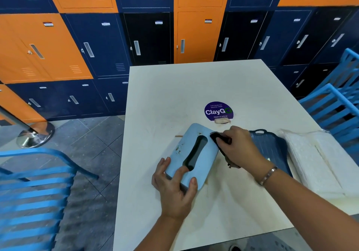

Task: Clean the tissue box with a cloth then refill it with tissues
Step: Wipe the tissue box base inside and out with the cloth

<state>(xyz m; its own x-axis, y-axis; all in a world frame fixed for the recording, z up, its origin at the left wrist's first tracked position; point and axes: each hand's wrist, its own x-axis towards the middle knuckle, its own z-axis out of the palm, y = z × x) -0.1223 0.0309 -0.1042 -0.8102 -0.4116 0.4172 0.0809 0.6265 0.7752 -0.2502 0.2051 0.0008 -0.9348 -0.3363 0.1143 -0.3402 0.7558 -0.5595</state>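
Note:
A light blue tissue box lid (206, 156) with a dark oval slot lies tilted on the white table (174, 95), with brown specks near its left edge. My left hand (174, 184) grips its near end, one finger at the slot. My right hand (238, 147) holds a dark cloth (217, 138) pressed against the lid's far right edge. A dark blue box base (272, 147) lies behind my right wrist. A stack of white tissues (314, 159) sits at the table's right edge.
A round purple "ClayGo" sticker (218, 111) marks the table beyond the lid. Blue slatted chairs stand at the left (33, 188) and right (334, 103). Orange and navy lockers (108, 44) fill the back wall. A chrome stanchion base (35, 134) stands on the floor.

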